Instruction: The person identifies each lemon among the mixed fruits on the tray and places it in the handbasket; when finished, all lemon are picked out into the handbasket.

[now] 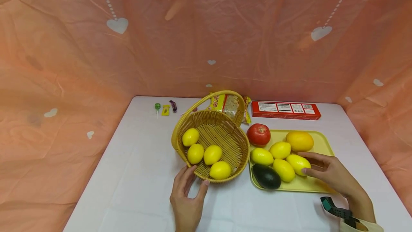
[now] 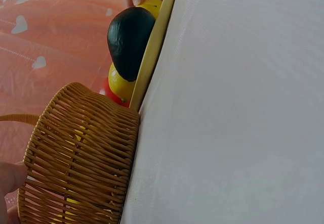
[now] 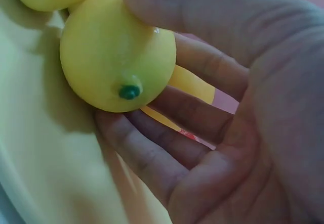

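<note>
At the near rim of a wicker basket (image 1: 222, 128), my left hand (image 1: 186, 199) holds the edge with thumb and fingers. Several yellow lemons (image 1: 212, 154) lie inside on its left and near side. My right hand (image 1: 338, 174) reaches over the yellow tray (image 1: 324, 146), thumb and fingers around a lemon (image 1: 298, 164). In the right wrist view this lemon (image 3: 119, 52) shows its green stem end, close to the tray. More lemons (image 1: 283, 170), a dark green avocado (image 1: 266, 177) and a yellow-orange fruit (image 1: 300, 141) share the tray.
A red round fruit (image 1: 259, 134) sits at the tray's far left corner. Behind stand a red box (image 1: 285, 110) and a snack bag (image 1: 230, 106), partly hidden by the basket handle. A green lollipop (image 1: 157, 106) and small wrapped candies (image 1: 165, 110) lie at the back left.
</note>
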Available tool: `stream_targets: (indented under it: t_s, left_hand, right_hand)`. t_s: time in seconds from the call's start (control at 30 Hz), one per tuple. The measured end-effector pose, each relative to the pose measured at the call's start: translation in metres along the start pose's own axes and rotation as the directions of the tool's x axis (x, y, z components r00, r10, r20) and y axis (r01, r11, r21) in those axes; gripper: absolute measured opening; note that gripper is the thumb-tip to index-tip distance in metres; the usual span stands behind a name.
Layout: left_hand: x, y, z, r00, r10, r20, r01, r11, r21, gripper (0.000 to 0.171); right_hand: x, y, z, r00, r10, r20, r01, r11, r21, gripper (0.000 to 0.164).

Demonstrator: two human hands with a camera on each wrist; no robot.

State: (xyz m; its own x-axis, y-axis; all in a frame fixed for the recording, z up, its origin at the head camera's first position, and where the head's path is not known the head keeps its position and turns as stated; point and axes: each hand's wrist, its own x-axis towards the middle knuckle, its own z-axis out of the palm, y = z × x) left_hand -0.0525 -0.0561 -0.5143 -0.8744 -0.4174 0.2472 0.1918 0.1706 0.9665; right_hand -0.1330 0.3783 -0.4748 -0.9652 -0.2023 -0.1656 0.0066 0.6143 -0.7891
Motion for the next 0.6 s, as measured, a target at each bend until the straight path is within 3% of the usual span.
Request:
stream_targets:
  t_s: [0.13, 0.23, 0.37, 0.6]
  left_hand:
    - [0.001, 0.000, 0.000, 1.000, 0.001, 0.004, -0.001, 1.000, 0.002, 0.055]
    - [0.000, 0.001, 0.000, 1.000, -0.001, 0.007, 0.001, 1.000, -0.004, 0.055]
    - [0.000, 0.001, 0.000, 1.000, 0.002, 0.006, -0.002, 1.000, -0.002, 0.055]
    - [0.000, 0.000, 0.000, 1.000, 0.000, 0.003, 0.000, 1.000, 0.001, 0.056]
  right_hand:
    - [-0.001, -0.003, 0.002, 1.000, -0.016, -0.018, 0.016, 1.000, -0.024, 0.055]
    - [-0.003, -0.006, -0.001, 0.996, -0.049, -0.077, 0.047, 0.998, -0.030, 0.051]
    - [-0.005, -0.016, -0.006, 0.975, -0.177, -0.134, 0.180, 0.984, 0.012, 0.046]
    - [0.007, -0.059, -0.009, 0.924, -0.378, -0.054, 0.381, 0.919, 0.097, 0.049]
